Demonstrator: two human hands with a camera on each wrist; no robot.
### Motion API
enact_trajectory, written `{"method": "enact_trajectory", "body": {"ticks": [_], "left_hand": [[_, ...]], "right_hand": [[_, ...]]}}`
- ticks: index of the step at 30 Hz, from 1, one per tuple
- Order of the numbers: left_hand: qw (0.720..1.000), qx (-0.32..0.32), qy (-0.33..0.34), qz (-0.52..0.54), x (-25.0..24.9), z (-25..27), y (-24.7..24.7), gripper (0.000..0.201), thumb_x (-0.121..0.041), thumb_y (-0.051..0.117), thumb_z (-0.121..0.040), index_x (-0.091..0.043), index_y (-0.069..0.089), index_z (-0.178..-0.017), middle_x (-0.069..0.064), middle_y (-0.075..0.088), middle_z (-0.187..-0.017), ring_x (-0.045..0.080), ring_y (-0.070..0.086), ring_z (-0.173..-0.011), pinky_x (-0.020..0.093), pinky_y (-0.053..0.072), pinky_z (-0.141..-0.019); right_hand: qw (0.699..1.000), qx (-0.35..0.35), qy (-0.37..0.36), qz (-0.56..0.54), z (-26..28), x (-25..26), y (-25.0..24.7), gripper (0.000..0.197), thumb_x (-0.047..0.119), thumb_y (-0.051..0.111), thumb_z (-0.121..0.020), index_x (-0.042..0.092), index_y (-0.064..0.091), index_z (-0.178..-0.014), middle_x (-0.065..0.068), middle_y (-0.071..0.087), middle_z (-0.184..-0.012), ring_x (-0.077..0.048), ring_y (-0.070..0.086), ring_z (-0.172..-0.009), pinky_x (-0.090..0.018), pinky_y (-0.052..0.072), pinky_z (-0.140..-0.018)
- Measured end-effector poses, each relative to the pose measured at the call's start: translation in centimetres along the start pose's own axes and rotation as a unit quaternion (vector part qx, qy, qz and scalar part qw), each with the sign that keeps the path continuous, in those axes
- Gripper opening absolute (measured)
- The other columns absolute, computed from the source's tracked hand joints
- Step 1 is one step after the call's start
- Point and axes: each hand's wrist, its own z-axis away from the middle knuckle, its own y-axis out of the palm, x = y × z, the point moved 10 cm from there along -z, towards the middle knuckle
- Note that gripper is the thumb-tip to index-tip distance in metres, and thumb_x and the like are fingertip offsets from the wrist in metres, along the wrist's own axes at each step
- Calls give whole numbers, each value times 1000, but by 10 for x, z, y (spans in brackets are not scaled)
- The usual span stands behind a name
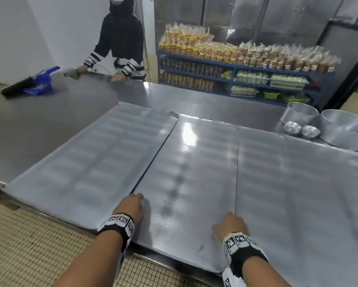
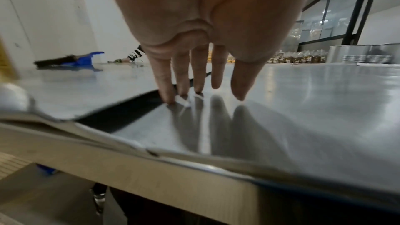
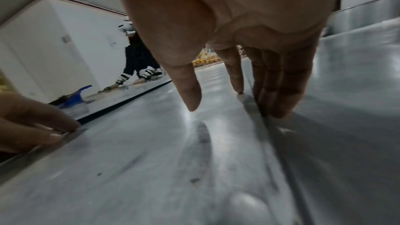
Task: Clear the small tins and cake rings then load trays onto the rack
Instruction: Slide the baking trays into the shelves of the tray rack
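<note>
my left hand (image 1: 132, 206) and right hand (image 1: 231, 224) press straight, slightly spread fingers on the middle flat silver metal tray's (image 1: 194, 172) side edges, probably to lift it.

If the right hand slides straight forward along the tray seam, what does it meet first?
Probably nothing on the trays: the right hand has bare metal ahead; the small tins sit slightly right of that line.
</note>
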Motion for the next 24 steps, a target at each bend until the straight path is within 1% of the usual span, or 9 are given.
{"method": "enact_trajectory", "body": {"ticks": [3, 5, 8, 11, 14, 19, 21, 23, 24], "left_hand": [[999, -25, -31, -18, 22, 3, -18, 38, -18, 52, -90, -23, 56, -127, 4, 56, -127, 27, 52, -120, 41, 50, -97], [997, -15, -64, -29, 42, 4, -26, 37, -23, 53, -92, -26, 52, -129, 3, 50, -131, 29, 45, -123, 45, 48, -96], [996, 22, -85, -27, 68, 1, -32, 39, -36, 59, -84, -25, 57, -122, 4, 50, -124, 32, 50, -118, 47, 50, -94], [999, 32, -29, -19, 80, -16, -50, 41, -50, 59, -80, -25, 65, -111, 3, 60, -113, 29, 59, -106, 34, 50, -92], [998, 57, -6, 20, 106, -43, -69, 51, -54, 71, -80, -22, 66, -120, 0, 69, -114, 20, 64, -108, 24, 46, -89], [995, 66, -67, 15, 192, -87, -103, 67, -46, 76, -79, -19, 55, -136, 4, 60, -133, 22, 56, -123, 25, 43, -97], [993, 46, -104, -4, 234, -103, -115, 70, -48, 75, -77, -19, 52, -137, 6, 56, -136, 25, 53, -126, 29, 43, -102], [989, 25, -139, -32, 273, -115, -128, 73, -52, 73, -74, -20, 51, -136, 7, 55, -134, 28, 53, -125, 33, 44, -103], [986, 25, -157, -45, 292, -118, -132, 75, -54, 72, -74, -20, 49, -137, 8, 53, -134, 29, 52, -125, 34, 43, -105]], "right_hand": [[999, 9, -15, 43, 1, 21, 0, 19, 37, 59, -80, 20, 61, -87, -8, 66, -106, -26, 62, -90, -23, 45, -68], [998, 9, -23, 59, 0, 38, 3, 17, 36, 57, -76, 19, 58, -77, -10, 65, -105, -28, 61, -93, -25, 45, -69], [995, 9, -47, 86, 3, 76, 16, 24, 39, 55, -78, 22, 64, -93, -12, 61, -115, -33, 56, -108, -32, 47, -85], [989, 14, -106, 99, 7, 135, 32, 36, 39, 54, -81, 19, 63, -109, -8, 59, -120, -32, 52, -115, -35, 42, -92], [988, 21, -136, 67, 13, 196, 51, 36, 37, 54, -85, 15, 61, -112, -9, 55, -121, -30, 48, -116, -32, 42, -89], [991, 57, -105, -66, 17, 280, 86, 62, 50, 62, -82, 10, 54, -128, -14, 46, -132, -29, 50, -120, -31, 45, -96], [986, 68, -78, -130, 16, 305, 96, 54, 44, 68, -79, 8, 58, -118, -15, 52, -125, -27, 57, -107, -30, 50, -89], [982, 59, -52, -174, 15, 321, 102, 31, 34, 71, -78, 9, 55, -85, -8, 61, -95, -25, 58, -86, -31, 53, -78], [979, 52, -35, -194, 17, 326, 104, 29, 29, 72, -77, 10, 50, -74, -5, 58, -79, -25, 58, -81, -32, 54, -75]]}}
